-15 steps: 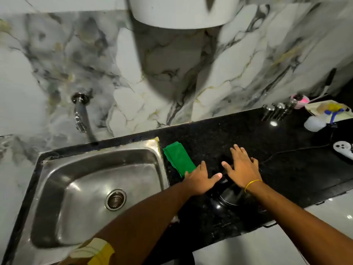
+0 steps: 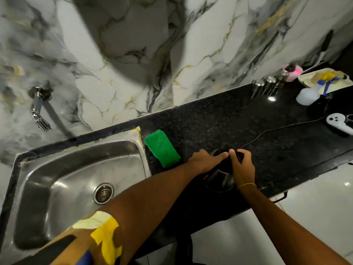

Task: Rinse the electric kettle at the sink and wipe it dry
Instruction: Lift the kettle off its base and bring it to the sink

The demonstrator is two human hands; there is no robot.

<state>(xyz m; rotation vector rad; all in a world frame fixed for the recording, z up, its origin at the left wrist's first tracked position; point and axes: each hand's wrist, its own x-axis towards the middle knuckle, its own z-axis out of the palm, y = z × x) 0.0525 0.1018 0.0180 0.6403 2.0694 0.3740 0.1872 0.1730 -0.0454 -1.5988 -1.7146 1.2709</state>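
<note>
The dark steel electric kettle (image 2: 219, 178) stands on the black counter (image 2: 219, 119), right of the sink. My left hand (image 2: 205, 161) lies over its top from the left, fingers reaching across the lid. My right hand (image 2: 241, 167) grips the top and handle side from the right. Both hands hide most of the lid. A folded green cloth (image 2: 162, 148) lies on the counter between the sink and the kettle. The steel sink (image 2: 47, 169) is at the left, with a wall tap (image 2: 39, 109) above it that shows no running water.
A black cord (image 2: 277, 129) runs from the kettle toward the right. At the back right stand steel shakers (image 2: 267, 87), a pink container (image 2: 292, 72), a spray bottle (image 2: 309, 95), a tray (image 2: 324, 78) and a white controller (image 2: 338, 124). The counter's front edge drops to white floor.
Both hands were spread flat above the kettle; now they have closed in on its top, fingertips meeting over the lid. The camera has tilted down and moved closer.
</note>
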